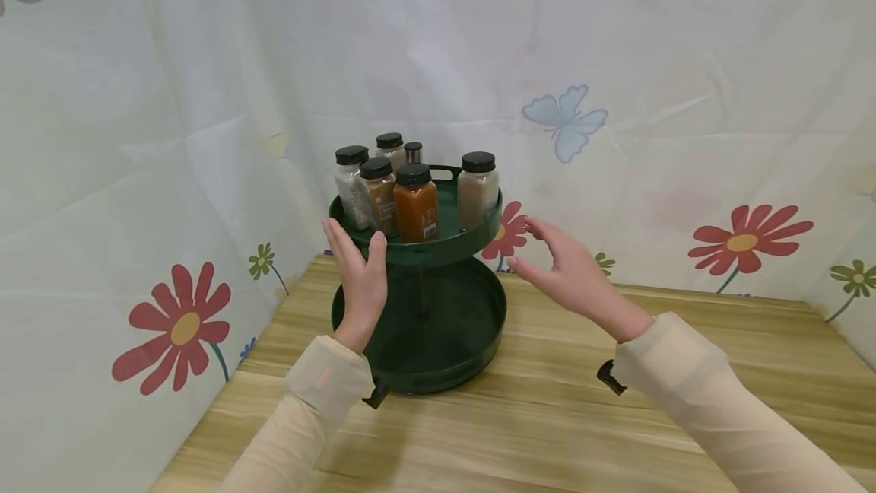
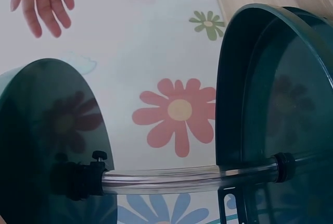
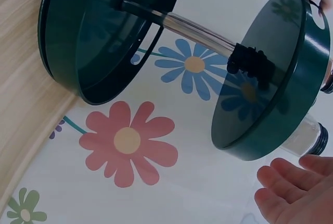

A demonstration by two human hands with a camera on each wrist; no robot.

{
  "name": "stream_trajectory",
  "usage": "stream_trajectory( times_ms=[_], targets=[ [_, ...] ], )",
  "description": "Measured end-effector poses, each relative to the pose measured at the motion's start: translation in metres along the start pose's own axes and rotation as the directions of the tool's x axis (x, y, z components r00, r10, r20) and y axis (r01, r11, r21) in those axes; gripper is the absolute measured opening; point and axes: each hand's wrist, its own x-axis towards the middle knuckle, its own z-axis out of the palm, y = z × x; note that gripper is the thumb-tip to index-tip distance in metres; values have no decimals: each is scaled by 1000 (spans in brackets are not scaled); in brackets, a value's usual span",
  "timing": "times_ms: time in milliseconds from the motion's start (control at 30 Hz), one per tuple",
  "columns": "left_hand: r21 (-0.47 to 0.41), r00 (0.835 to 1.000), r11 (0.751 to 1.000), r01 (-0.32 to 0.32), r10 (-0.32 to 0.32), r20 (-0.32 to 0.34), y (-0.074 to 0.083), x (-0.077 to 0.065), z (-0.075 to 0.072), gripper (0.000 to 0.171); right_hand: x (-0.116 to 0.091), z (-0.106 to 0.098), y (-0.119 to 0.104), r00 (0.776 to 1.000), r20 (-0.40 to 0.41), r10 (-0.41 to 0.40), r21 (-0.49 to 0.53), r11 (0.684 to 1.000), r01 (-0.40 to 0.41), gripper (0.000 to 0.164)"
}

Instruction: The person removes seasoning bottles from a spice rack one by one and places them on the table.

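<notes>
A dark green two-tier round rack stands on the table. Its upper tray holds several black-lidded spice jars: a red-orange jar, a brown jar, a white jar and a pale one apart on the right. My left hand touches the upper tray's rim at the left front, fingers extended and thumb up. The right hand hovers just right of that tray, fingers spread and holding nothing. The lower tray bears no jars where it shows.
A wood-grain table supports the rack. Behind and to the left hangs a white curtain printed with flowers and a blue butterfly. In the left wrist view, a clear post joins the two tiers.
</notes>
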Motion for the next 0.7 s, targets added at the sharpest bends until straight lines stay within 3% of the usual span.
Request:
stream_trajectory(
  times_ms=[300, 567, 700],
  targets=[
    [7, 1000, 1000, -18, 18, -21, -2, 1, 1, 78, 12, 1, -2, 999, -14, 45, 56, 997, -44, 71],
    [1, 999, 1000, -23, 23, -24, -3, 1, 2, 77, 24, 5, -5, 998, -63, 10, 95, 995, -4, 48],
    [-3, 999, 999, -32, 32, -27, -3, 2, 2, 78, 29, 6, -6, 998, -59, 31, 109, 994, -25, 53]
  ],
)
